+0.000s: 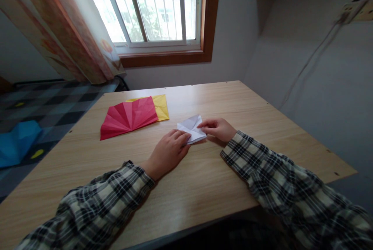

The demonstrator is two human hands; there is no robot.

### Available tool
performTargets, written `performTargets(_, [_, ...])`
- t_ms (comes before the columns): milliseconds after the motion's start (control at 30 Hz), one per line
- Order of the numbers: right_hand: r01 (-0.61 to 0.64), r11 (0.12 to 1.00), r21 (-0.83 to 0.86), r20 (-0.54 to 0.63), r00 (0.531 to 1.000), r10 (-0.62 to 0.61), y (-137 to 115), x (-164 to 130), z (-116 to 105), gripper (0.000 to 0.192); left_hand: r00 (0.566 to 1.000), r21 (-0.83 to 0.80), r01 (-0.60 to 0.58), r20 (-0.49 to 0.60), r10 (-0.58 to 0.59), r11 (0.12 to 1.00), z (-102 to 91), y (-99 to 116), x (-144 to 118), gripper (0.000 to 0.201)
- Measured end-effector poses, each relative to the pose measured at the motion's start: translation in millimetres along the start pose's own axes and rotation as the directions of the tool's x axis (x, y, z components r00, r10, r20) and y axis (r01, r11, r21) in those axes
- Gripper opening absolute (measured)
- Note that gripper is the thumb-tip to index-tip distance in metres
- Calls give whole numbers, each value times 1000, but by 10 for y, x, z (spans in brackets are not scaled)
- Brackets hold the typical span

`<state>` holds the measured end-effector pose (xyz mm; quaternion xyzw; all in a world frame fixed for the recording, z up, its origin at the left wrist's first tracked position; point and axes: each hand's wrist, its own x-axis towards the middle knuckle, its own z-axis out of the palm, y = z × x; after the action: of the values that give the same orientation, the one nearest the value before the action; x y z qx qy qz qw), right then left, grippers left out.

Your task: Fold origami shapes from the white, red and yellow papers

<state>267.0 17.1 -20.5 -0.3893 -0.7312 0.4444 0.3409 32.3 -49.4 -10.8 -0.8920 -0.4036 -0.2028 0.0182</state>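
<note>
The table (204,188) carries a red creased paper (128,120) over a yellow sheet (162,106), set aside. The left hand (167,153) presses the white folded paper (192,127) flat at the table's middle; the right hand (218,129) pinches its flap, likely to keep the fold.

Folded paper (192,129) lies on the table (204,188), creased sheets (131,116) seemingly overlapping at its left.

The left hand (167,153) lies over the near corner of the white folded paper (192,127), so that corner is hidden, and its fingertips are tucked out of sight against the sheet. The yellow paper (161,106) mostly disappears under the red pleated paper (128,118). The worktop (204,180) runs off the bottom-left edge. The wall socket (354,9) is blurred.
</note>
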Motion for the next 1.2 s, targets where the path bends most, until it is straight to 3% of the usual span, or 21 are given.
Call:
performTargets(200, [32, 999, 0, -11, 999, -32, -11, -9, 8, 19, 999, -44, 15, -42, -17, 999, -28, 1, -2, 23])
performTargets(400, [73, 997, -28, -177, 981, -77, -17, -12, 14, 35, 977, -221, 146, -124, -176, 964, -50, -55, 19, 20])
performTargets(533, [126, 984, -128, -291, 943, -159, 34, 13, -24, 44, 930, -422, 242, -157, -333, 874, -47, -114, 49, 23])
performTargets(633, [143, 984, -102, -360, 917, -171, 97, 31, -26, 62, 887, -609, 236, -182, -423, 757, -27, -138, 67, 23])
performTargets(733, [113, 993, 15, -328, 939, -102, 157, 49, 4, 84, 860, -736, 215, -169, -481, 642, 0, -141, 69, 22])
performTargets(800, [89, 985, 148, -247, 968, -50, 175, 63, 35, 88, 854, -761, 215, -158, -496, 612, 9, -139, 65, 21])
performTargets(933, [99, 925, 368, -71, 994, -78, 139, 77, 84, 63, 865, -767, 226, -126, -486, 600, 1, -134, 63, 20])
performTargets(1067, [105, 914, 392, -53, 994, -92, 81, 62, 93, 45, 870, -801, 237, -77, -487, 550, -2, -124, 63, 25])
performTargets(1200, [59, 884, 464, -42, 998, -44, 76, 53, 100, 47, 859, -830, 253, -44, -509, 498, 15, -115, 55, 30])
